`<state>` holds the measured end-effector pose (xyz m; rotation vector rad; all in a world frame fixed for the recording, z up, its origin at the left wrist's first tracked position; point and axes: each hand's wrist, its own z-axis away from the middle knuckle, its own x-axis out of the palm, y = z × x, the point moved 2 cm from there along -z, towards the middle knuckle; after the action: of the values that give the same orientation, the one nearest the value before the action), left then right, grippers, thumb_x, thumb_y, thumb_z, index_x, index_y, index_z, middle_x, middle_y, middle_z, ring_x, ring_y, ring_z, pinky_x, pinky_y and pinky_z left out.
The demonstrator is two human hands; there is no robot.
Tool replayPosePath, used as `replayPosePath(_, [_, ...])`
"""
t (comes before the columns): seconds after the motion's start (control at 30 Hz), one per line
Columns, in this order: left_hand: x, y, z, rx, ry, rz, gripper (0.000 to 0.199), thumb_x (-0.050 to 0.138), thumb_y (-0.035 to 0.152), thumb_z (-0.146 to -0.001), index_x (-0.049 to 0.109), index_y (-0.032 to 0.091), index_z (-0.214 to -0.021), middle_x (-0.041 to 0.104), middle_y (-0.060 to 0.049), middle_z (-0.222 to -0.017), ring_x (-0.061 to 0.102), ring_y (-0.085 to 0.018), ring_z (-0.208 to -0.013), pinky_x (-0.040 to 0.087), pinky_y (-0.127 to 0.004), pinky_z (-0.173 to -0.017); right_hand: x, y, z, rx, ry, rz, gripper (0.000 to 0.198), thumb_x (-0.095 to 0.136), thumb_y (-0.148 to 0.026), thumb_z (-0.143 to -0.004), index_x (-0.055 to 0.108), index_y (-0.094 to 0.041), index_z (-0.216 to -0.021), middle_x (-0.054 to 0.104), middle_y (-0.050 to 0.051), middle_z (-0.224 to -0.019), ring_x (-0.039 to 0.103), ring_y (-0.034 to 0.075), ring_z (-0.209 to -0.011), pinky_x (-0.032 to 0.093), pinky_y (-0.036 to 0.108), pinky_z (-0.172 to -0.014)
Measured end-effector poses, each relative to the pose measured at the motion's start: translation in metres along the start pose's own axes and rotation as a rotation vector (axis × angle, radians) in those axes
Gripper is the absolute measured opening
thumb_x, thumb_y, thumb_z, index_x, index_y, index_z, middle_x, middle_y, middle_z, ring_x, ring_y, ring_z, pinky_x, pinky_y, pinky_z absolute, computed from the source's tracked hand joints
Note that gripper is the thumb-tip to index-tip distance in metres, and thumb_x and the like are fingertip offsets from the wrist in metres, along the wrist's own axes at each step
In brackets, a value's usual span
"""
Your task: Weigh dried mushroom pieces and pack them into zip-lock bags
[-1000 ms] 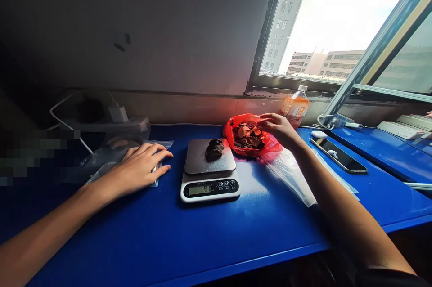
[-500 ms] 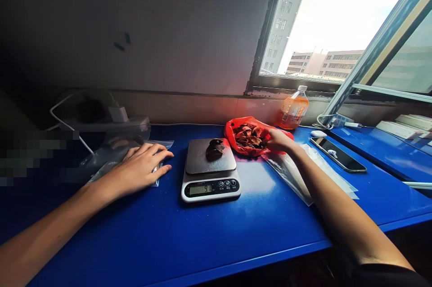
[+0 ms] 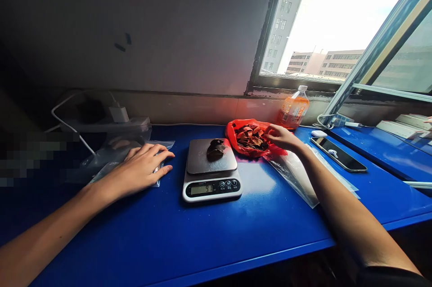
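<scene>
My left hand (image 3: 146, 165) lies palm down with fingers spread on clear plastic bags (image 3: 114, 152). To its right is a kitchen scale (image 3: 212, 195) with a steel plate; two dark curled pieces of dried peel (image 3: 216, 151) rest on the plate. The display seems to read 91, though a decimal point may be too small to see. Right behind the scale sits an open red plastic bag (image 3: 231, 133) full of brown dried peel pieces (image 3: 249, 136). My right hand (image 3: 281, 137) is at the bag's right side, fingers bent and fingertips together at the pieces. What they pinch is hidden.
Flat clear bags (image 3: 297, 179) lie under my right forearm. An orange drink bottle (image 3: 294, 109) stands behind it. A phone (image 3: 339, 155) with a white earbud (image 3: 332, 154) on it and an earbud case (image 3: 319, 134) are farther right. A charger (image 3: 119, 114) and cable are at left.
My right hand has drawn slightly up and to the right from the peel pieces, showing more of its fingers. My left hand and the peel on the scale stay put.
</scene>
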<state>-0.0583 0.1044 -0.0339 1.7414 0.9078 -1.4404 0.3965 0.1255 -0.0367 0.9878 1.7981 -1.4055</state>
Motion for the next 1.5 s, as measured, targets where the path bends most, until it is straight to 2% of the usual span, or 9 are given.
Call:
replayPosePath(0.13, [0.000, 0.000, 0.000, -0.005, 0.003, 0.009, 0.046, 0.043, 0.055, -0.087, 0.065, 0.031, -0.119, 0.061, -0.009, -0.128, 0.048, -0.037, -0.126, 0.036, -0.058, -0.101, -0.005, 0.000, 0.004, 0.025, 0.042, -0.043, 0.011, 0.050, -0.028, -0.085, 0.055, -0.019, -0.090, 0.064, 0.003, -0.084, 0.058, 0.014, -0.073, 0.046, 0.023, -0.063])
replayPosePath(0.3, [0.001, -0.001, 0.000, 0.005, 0.012, 0.008, 0.046, 0.043, 0.056, -0.087, 0.065, 0.031, -0.119, 0.061, -0.009, -0.128, 0.048, -0.037, -0.125, 0.037, -0.058, -0.100, 0.004, -0.008, 0.008, 0.017, -0.010, -0.108, 0.024, 0.067, -0.019, -0.069, 0.058, -0.020, -0.091, 0.066, 0.000, -0.082, 0.060, 0.014, -0.071, 0.048, 0.021, -0.060])
replayPosePath(0.47, [0.001, -0.001, 0.000, 0.001, 0.008, 0.002, 0.046, 0.042, 0.056, -0.088, 0.065, 0.031, -0.120, 0.061, -0.009, -0.129, 0.048, -0.037, -0.126, 0.037, -0.057, -0.100, 0.004, -0.009, 0.000, -0.010, 0.077, -0.179, 0.018, 0.055, -0.025, -0.083, 0.056, -0.019, -0.100, 0.069, 0.006, -0.097, 0.066, 0.016, -0.084, 0.054, 0.026, -0.071])
replayPosePath(0.53, [0.002, -0.001, 0.000, -0.001, -0.008, -0.006, 0.047, 0.042, 0.056, -0.088, 0.064, 0.031, -0.121, 0.060, -0.009, -0.130, 0.047, -0.037, -0.127, 0.036, -0.057, -0.101, 0.001, -0.006, -0.002, -0.017, 0.110, -0.181, 0.022, 0.049, -0.020, -0.085, 0.056, -0.018, -0.106, 0.069, 0.008, -0.105, 0.068, 0.016, -0.090, 0.055, 0.028, -0.077])
replayPosePath(0.73, [0.001, 0.000, 0.000, 0.004, -0.009, -0.027, 0.048, 0.041, 0.056, -0.088, 0.064, 0.030, -0.122, 0.060, -0.009, -0.130, 0.048, -0.036, -0.126, 0.037, -0.056, -0.101, 0.005, 0.000, 0.000, -0.006, 0.124, -0.016, 0.034, 0.052, -0.003, -0.066, 0.067, -0.016, -0.093, 0.073, 0.008, -0.094, 0.067, 0.020, -0.084, 0.052, 0.030, -0.078])
replayPosePath(0.87, [-0.002, 0.003, 0.000, -0.014, -0.022, -0.028, 0.047, 0.042, 0.055, -0.087, 0.065, 0.031, -0.121, 0.061, -0.009, -0.130, 0.048, -0.036, -0.126, 0.037, -0.055, -0.101, 0.016, -0.009, 0.001, -0.093, 0.070, 0.053, 0.043, 0.055, -0.004, -0.064, 0.070, -0.022, -0.100, 0.074, 0.003, -0.102, 0.065, 0.019, -0.091, 0.049, 0.026, -0.081])
replayPosePath(1.1, [-0.004, 0.005, 0.001, -0.013, -0.051, -0.029, 0.053, 0.038, 0.055, -0.089, 0.062, 0.026, -0.125, 0.058, -0.011, -0.132, 0.046, -0.037, -0.128, 0.036, -0.059, -0.101, 0.014, -0.001, -0.003, -0.050, 0.132, 0.101, 0.010, 0.060, -0.015, -0.069, 0.066, -0.018, -0.076, 0.070, 0.003, -0.077, 0.060, 0.015, -0.068, 0.044, 0.024, -0.063])
replayPosePath(1.33, [-0.002, 0.003, 0.001, 0.001, -0.046, -0.030, 0.052, 0.038, 0.054, -0.089, 0.062, 0.026, -0.125, 0.058, -0.012, -0.132, 0.046, -0.036, -0.128, 0.035, -0.059, -0.102, -0.003, 0.013, -0.005, 0.058, 0.298, 0.056, 0.022, 0.051, -0.016, -0.073, 0.066, -0.015, -0.088, 0.072, 0.006, -0.086, 0.063, 0.016, -0.075, 0.047, 0.025, -0.069])
replayPosePath(1.5, [-0.005, 0.007, 0.002, -0.002, -0.060, -0.043, 0.052, 0.038, 0.054, -0.089, 0.062, 0.025, -0.125, 0.058, -0.012, -0.133, 0.045, -0.037, -0.128, 0.036, -0.058, -0.100, -0.001, 0.012, -0.006, 0.064, 0.276, 0.039, 0.019, 0.053, -0.015, -0.068, 0.068, -0.016, -0.079, 0.070, 0.005, -0.078, 0.061, 0.017, -0.071, 0.045, 0.026, -0.066])
